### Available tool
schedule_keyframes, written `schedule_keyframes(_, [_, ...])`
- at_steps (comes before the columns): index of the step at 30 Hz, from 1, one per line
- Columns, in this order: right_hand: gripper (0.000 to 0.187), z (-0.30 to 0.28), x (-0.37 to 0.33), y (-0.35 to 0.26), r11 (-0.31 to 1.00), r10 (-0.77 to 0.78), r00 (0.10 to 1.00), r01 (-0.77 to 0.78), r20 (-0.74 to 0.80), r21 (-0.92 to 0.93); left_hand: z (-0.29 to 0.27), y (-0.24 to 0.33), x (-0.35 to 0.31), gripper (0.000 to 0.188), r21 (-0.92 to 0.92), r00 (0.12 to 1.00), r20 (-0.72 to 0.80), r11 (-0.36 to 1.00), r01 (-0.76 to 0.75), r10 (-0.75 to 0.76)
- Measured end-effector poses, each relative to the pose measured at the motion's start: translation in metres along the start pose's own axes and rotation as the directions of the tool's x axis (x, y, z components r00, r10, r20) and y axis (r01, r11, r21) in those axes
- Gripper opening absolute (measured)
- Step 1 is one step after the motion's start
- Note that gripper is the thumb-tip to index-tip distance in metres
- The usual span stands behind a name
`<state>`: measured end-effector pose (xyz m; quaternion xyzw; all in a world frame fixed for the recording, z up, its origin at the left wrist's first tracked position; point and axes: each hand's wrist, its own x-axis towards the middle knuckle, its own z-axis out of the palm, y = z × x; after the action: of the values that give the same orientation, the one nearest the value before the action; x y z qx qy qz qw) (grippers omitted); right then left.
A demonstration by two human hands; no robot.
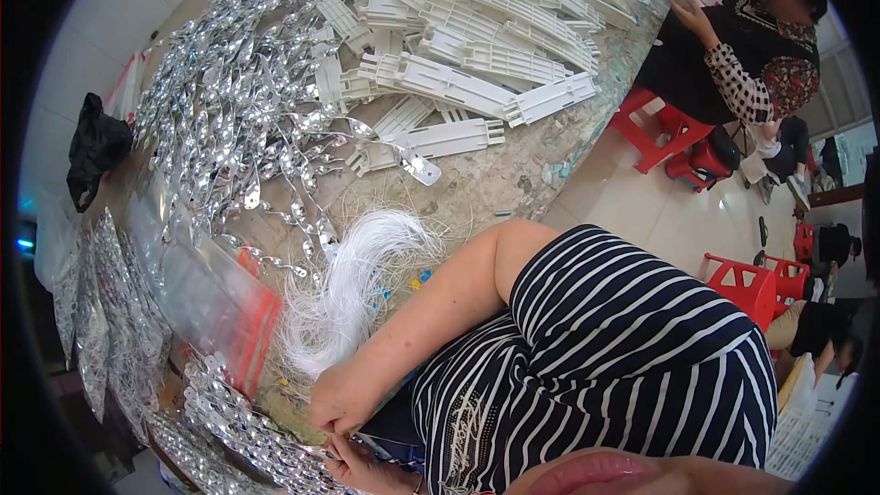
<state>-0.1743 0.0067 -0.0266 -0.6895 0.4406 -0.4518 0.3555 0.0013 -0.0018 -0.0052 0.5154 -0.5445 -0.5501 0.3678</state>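
Note:
My right hand (339, 397) is closed in a pinch at the near table edge, its arm reaching in from the right. Just below it, my left hand (360, 466) is also closed, fingertips close to the right hand's. What they hold between them is too small to make out. Twisted silver strips (243, 426) with rounded ends run up to the fingers from the left. Beside my right wrist lies a thick bundle of white string (344, 298), its loose ends spread over the table (495, 188). Clear plastic bags (206, 289) with red-orange edges lie left of the bundle.
A big heap of twisted silver strips (243, 82) covers the far left of the table. White ribbed plastic pieces (458, 73) are piled at the back. Across the table, a person (724, 46) handles a white piece. Red stools (665, 128) stand on the floor at right.

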Motion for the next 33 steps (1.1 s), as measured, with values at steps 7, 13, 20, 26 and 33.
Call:
schedule_keyframes(7, [0.015,0.002,0.002,0.005,1.0,0.003,1.0,-0.004,-0.023,-0.017,0.01,0.009,-0.004,0.014,0.011,0.997,-0.074,0.999,0.035,-0.034])
schedule_keyframes(13, [0.013,0.004,0.001,0.008,0.999,-0.009,0.999,0.008,-0.041,-0.047,-0.001,-0.002,0.003,0.012,-0.03,0.998,0.022,0.998,0.054,-0.053])
schedule_keyframes(20, [0.015,0.008,0.003,0.011,0.999,-0.012,0.998,0.009,-0.065,-0.047,0.003,0.006,-0.002,0.013,-0.003,0.996,0.013,0.996,0.087,-0.087])
schedule_keyframes(26, [0.015,0.005,0.005,0.007,0.997,0.034,0.998,-0.037,-0.058,-0.06,-0.006,-0.004,0.002,0.013,-0.037,0.994,-0.087,0.997,0.067,-0.07])
schedule_keyframes(33, [0.015,0.002,0.0,0.005,1.0,0.01,0.999,-0.011,-0.034,-0.016,0.004,-0.002,-0.001,0.016,0.063,0.997,-0.004,0.995,0.082,-0.082])
